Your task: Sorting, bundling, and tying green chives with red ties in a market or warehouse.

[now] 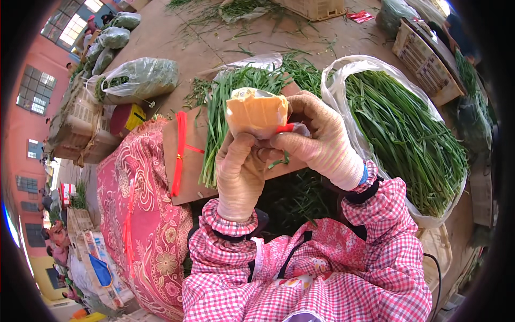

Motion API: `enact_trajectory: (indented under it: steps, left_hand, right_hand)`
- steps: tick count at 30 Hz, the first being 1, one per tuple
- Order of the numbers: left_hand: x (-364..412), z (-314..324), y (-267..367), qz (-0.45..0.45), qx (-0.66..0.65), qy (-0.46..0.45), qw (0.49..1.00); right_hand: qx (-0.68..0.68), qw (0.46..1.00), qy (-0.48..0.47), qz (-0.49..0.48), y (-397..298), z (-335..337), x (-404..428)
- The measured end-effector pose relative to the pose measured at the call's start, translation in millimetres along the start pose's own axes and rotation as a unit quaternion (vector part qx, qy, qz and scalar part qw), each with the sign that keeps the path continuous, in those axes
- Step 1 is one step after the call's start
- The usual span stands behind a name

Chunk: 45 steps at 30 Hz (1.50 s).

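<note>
Both my hands wear cream knitted gloves and meet before my chest. My left hand supports a small orange-tan, tape-covered object from below, thumb on its front. The fingers of my right hand grip its right side, beside a bit of red strip and some clear plastic. Its upper edge is ragged and pale; what it is exactly I cannot tell. Beneath my hands, a pile of long green leafy stalks lies on a brown board. A bundle of red ties rests on the board's left.
To the right, an open plastic bag holds green stalks. A pink patterned cloth covers something at left. Farther off are a filled plastic bag, crates and scattered leaves on the floor. Other people are in the background.
</note>
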<state>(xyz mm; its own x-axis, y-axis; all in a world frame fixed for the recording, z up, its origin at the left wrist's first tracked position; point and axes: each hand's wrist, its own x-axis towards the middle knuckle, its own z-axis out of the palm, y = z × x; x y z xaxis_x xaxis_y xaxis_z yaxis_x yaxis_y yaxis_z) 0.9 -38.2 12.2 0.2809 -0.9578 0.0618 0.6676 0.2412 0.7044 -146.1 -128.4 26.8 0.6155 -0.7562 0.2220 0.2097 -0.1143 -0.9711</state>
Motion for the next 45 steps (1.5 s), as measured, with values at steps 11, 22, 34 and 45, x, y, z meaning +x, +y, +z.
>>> enact_trajectory:
  steps: [11,22,34,45]
  left_hand:
    - [-14,3,3,0.173,0.224,0.001,0.959]
    - [-27,14,28,0.248,0.378,-0.106,0.886]
    - [-57,81,80,-0.382,-0.305,-0.195,0.85]
    - [-83,74,35,-0.504,-0.86,-0.071,0.042]
  right_hand:
    - [0.105,0.976,-0.063,-0.182,40,-8,8]
    - [0.067,0.955,-0.07,-0.28,18,0,0]
    - [-0.02,0.822,0.064,-0.566,-55,53,-16]
    - [0.106,0.871,-0.164,-0.45,-48,7,-22]
